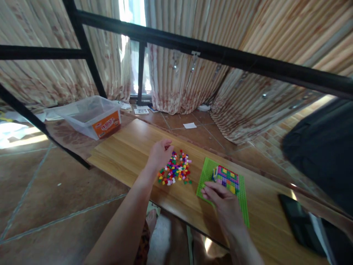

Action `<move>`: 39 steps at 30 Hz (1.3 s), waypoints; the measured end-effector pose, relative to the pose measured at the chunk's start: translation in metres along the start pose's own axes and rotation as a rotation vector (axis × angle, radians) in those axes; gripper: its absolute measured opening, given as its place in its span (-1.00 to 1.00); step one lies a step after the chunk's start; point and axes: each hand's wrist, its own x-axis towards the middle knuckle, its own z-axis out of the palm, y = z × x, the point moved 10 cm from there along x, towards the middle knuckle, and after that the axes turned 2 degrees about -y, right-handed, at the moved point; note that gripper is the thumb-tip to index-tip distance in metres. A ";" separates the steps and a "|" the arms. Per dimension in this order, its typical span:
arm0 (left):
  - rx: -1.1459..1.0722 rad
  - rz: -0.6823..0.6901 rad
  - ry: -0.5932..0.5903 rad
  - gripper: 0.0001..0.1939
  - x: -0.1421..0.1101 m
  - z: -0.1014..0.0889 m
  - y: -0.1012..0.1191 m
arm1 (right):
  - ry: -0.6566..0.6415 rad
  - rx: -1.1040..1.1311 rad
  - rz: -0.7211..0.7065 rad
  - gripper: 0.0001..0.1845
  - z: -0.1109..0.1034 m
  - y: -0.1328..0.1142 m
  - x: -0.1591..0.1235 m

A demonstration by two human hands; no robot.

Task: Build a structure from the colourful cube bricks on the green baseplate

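Note:
My left hand (161, 154) hovers at the left side of a pile of small coloured toy bricks (176, 169) on the wooden table. Its fingers are curled in, and whatever they may hold is hidden. To the right lies a green studded baseplate (244, 195) bearing a multicoloured block of bricks (227, 176) built up in layers. My right hand (222, 200) is over the near left part of the baseplate, beside the built block. Thumb and fingers are pinched together there; anything between them is too small to make out.
A clear plastic bin (93, 114) with an orange label stands on the floor beyond the table's left end. A dark flat device (300, 221) lies on the table's right. Black metal bars (193, 44) cross in front of the curtains (187, 81). A white paper (189, 125) lies on the tiles.

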 end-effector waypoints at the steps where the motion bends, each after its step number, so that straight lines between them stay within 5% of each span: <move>1: 0.018 0.008 -0.016 -0.72 -0.001 0.006 0.004 | 0.031 0.069 0.024 -0.62 -0.013 0.004 -0.004; 7: 0.098 0.123 -0.206 -0.78 -0.020 0.064 0.036 | 0.142 0.252 0.082 -0.59 -0.084 0.018 -0.011; 13: 0.148 0.222 -0.357 -0.73 -0.047 0.125 0.069 | 0.327 0.071 -0.041 -0.60 -0.134 0.009 -0.006; 22: 0.063 0.297 -0.471 -0.59 -0.070 0.173 0.096 | 0.358 -0.046 -0.082 -0.63 -0.130 0.000 0.008; 39: 0.082 0.293 -0.557 -0.46 -0.080 0.186 0.097 | 0.311 -0.116 -0.104 -0.61 -0.128 0.005 0.016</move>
